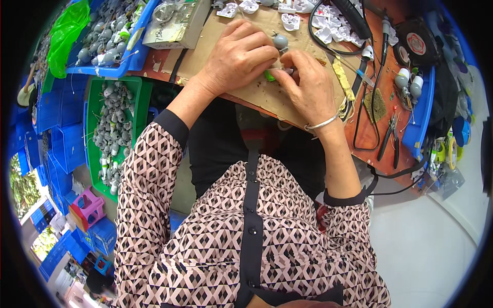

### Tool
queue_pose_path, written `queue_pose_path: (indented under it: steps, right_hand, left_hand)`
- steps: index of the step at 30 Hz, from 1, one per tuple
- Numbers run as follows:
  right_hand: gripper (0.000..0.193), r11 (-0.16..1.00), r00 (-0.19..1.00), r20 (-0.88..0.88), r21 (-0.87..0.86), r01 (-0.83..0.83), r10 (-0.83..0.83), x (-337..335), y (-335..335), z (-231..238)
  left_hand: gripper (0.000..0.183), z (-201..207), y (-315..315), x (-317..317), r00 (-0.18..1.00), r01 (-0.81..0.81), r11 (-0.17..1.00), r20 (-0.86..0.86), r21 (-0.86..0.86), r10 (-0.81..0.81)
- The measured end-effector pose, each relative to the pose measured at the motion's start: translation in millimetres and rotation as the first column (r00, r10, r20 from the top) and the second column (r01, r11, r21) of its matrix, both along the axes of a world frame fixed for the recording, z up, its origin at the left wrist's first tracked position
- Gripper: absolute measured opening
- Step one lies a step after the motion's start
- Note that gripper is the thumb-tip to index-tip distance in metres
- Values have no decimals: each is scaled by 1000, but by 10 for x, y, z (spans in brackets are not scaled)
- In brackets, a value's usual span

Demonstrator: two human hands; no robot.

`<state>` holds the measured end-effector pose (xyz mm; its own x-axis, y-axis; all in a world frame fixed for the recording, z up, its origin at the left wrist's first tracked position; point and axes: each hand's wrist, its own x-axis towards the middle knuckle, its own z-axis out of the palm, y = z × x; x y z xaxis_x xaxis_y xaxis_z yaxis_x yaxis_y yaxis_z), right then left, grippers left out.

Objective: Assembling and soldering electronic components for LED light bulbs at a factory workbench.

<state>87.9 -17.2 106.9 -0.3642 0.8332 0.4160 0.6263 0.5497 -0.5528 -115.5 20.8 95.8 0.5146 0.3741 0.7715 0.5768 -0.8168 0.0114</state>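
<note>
Both hands meet over a sheet of brown cardboard (205,50) at the table's near edge. My left hand (240,55) is closed, its fingers curled toward the right hand; what they grip is hidden. In a pinch of thumb and fingers, my right hand (309,86) holds a small part with a bright green end (269,76), mostly covered. A grey ball-shaped piece (280,41) shows just beyond the fingertips; whether it joins the held part I cannot tell. White plastic shell pieces (290,21) lie past the hands.
Pliers (389,138), a sponge (376,106) and black cables lie on the right. A blue tray (420,110) stands at the right edge. Left are a blue bin (134,60) and a green bin (94,128) of grey-domed parts. A box (174,25) sits at the back left.
</note>
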Motion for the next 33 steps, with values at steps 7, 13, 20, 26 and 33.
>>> queue_pose_path:
  steps: [7,13,20,26,33]
  right_hand:
    - [38,995,998,-59,95,-14,20,86,-20,-170]
    - [41,984,999,-35,177,-16,22,47,9,-302]
    - [40,976,998,40,215,38,-47,118,16,-310]
    - [42,972,998,27,233,41,-49,157,62,-278]
    - [42,961,997,15,268,73,-80,193,109,-216]
  left_hand:
    - [11,156,-73,30,999,22,1000,-28,-21,-23]
    - [9,-201,307,22,963,187,902,108,390,-246]
    - [11,97,-23,55,993,48,999,-109,17,-45]
    - [11,154,-9,128,990,19,1000,-138,-20,-22]
    - [11,123,85,167,991,-8,999,-131,-32,4]
